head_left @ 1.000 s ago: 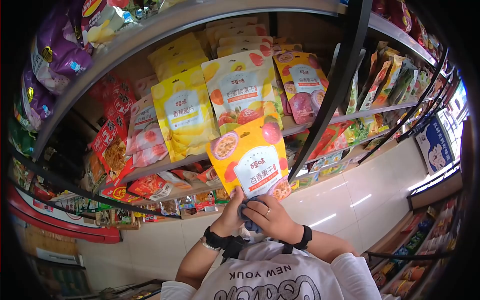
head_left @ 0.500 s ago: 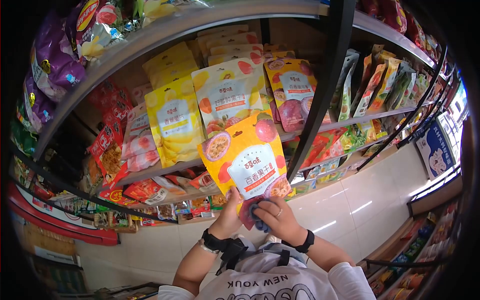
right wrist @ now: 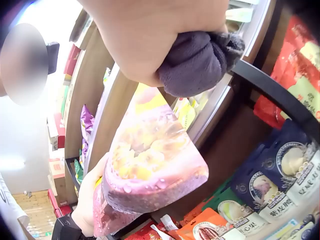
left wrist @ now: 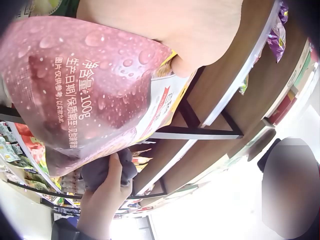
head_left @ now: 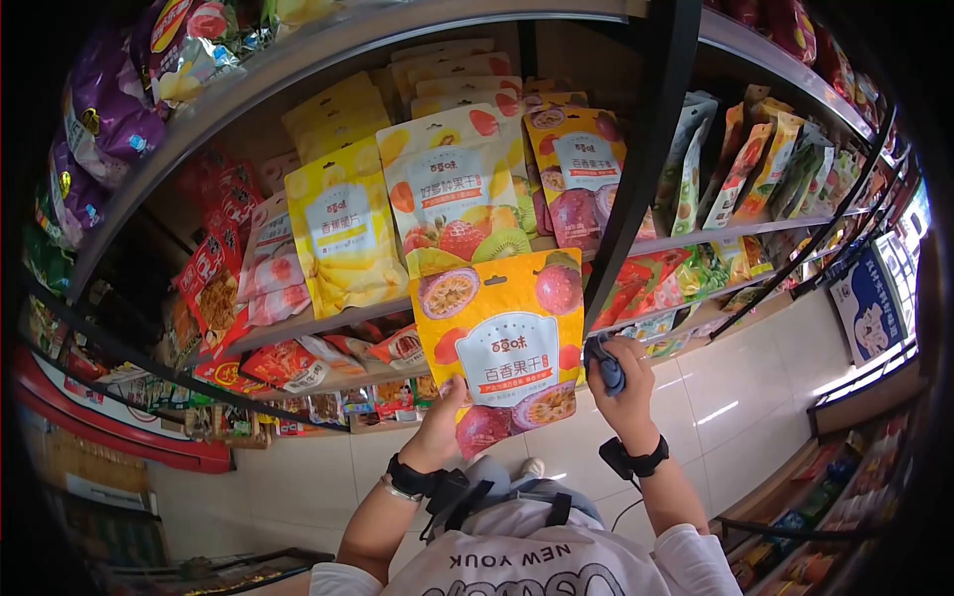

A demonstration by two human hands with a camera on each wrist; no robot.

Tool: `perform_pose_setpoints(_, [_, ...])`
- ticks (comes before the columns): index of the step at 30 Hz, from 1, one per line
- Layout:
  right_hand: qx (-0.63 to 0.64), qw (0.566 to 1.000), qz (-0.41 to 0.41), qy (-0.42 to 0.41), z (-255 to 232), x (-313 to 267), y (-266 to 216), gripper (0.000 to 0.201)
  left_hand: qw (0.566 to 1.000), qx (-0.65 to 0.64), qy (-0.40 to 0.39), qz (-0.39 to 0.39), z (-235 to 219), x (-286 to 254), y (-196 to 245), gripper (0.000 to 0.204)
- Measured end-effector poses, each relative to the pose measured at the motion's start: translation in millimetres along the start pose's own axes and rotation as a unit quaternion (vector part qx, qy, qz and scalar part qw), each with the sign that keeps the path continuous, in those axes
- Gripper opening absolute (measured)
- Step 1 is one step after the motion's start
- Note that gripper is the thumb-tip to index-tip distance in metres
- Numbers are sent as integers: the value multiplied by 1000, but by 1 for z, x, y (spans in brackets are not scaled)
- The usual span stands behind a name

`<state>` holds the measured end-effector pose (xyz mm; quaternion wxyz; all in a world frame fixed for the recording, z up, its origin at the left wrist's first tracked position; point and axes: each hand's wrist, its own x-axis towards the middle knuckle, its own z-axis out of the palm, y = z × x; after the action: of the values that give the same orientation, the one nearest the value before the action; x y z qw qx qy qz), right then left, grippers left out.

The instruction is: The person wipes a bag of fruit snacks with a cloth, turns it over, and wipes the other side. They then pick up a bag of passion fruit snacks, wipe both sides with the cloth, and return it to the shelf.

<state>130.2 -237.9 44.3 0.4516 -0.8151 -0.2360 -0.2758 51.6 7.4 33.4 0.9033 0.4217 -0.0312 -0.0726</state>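
My left hand (head_left: 435,429) grips a yellow-orange pouch of dried passion fruit (head_left: 509,348) at its lower left edge, thumb on the printed front. The pouch faces me, held up in front of the shelf. Beside its right edge, my right hand (head_left: 628,392) holds a bunched grey-blue cloth (head_left: 606,366). The left wrist view shows the purple bottom part of the pouch (left wrist: 90,85) close up, with the cloth (left wrist: 97,172) just past its edge. In the right wrist view the cloth (right wrist: 192,65) is balled in the fingers, above the pouch's lower corner (right wrist: 150,160).
Behind the pouch, a shelf holds yellow banana chip pouches (head_left: 343,228), mixed dried fruit pouches (head_left: 452,194) and more passion fruit pouches (head_left: 576,174). A black shelf post (head_left: 651,149) rises right of them. Chip bags (head_left: 114,119) stand upper left; tiled floor (head_left: 755,397) lies below right.
My right hand has moved with the cloth from the pouch's lower front out to its right side. The pouch now hangs straighter, its lower part uncovered. My left hand keeps its grip.
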Motion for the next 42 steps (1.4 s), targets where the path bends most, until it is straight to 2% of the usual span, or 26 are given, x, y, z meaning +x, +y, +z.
perform_pose_setpoints(4, [20,1000,-6,-4,5,7,-3,28,1000,30,5,-5,-3,2,5,47])
perform_pose_setpoints(10, [14,999,10,30,6,33,-2,25,995,82,47,40,-10,22,27,49])
perform_pose_setpoints(13, [-4,999,-2,38,4,48,-5,26,995,74,32,52,-12,38,43,51])
perform_pose_setpoints(16, [18,1000,-22,-3,2,60,-8,31,994,104,9,41,-9,48,55,53])
perform_pose_setpoints(20, [49,993,0,-104,0,67,-17,30,981,188,-2,41,-5,62,52,46])
perform_pose_setpoints(23, [84,989,28,-117,2,66,-14,25,985,164,-58,14,-14,76,48,47])
perform_pose_setpoints(25, [85,989,47,-112,0,64,-14,22,983,171,-63,19,-5,80,53,43])
perform_pose_setpoints(32, [97,988,110,-55,9,54,-7,18,965,247,-82,14,-9,98,60,36])
perform_pose_setpoints(34, [67,991,101,-48,15,54,-5,16,965,253,-73,4,-14,99,61,36])
perform_pose_setpoints(35, [50,993,97,-43,16,54,-4,15,966,248,-68,28,-16,99,63,37])
perform_pose_setpoints(37, [22,997,70,4,10,60,-3,14,969,229,-62,75,-21,99,65,40])
perform_pose_setpoints(39, [-6,998,44,47,4,70,-2,13,965,251,-16,73,-22,97,82,40])
perform_pose_setpoints(41, [-16,993,66,100,-10,79,8,14,972,225,21,62,-30,101,94,39])
perform_pose_setpoints(42, [-30,990,71,121,-15,84,13,14,969,228,20,88,-24,105,100,39])
